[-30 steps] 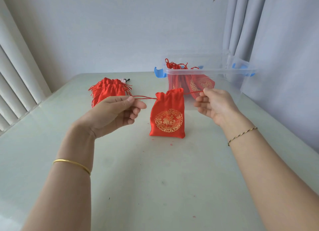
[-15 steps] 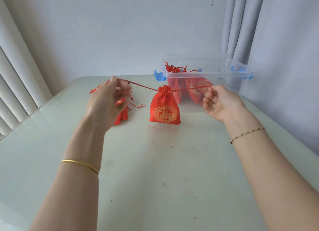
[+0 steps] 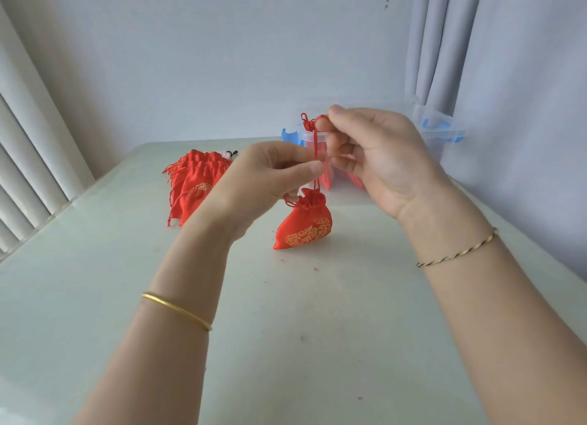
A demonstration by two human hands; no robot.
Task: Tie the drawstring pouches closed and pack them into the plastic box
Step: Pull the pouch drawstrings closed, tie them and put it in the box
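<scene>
Mid-tie on one red pouch, neck already bunched shut. Hanging by its drawstring just in front of the plastic box, tilted, bottom edge down at the table. Touching or barely off, hard to say from this angle.

Right hand up top, thumb and forefinger pinched on the cord ends, presumably to keep both strands taut and together. Left hand lower, thumb and forefinger clamped on the same strands just above the gathered neck, probably marking the knot spot and keeping the mouth from loosening. Makes sense to let the pouch's own weight straighten the cord. No finished knot to be seen yet.

Box mostly hidden behind the right hand, a few red pouches showing through the clear wall, so packing looks partly done. Pile of more pouches waiting on the table off to the left, well apart from the box.
</scene>
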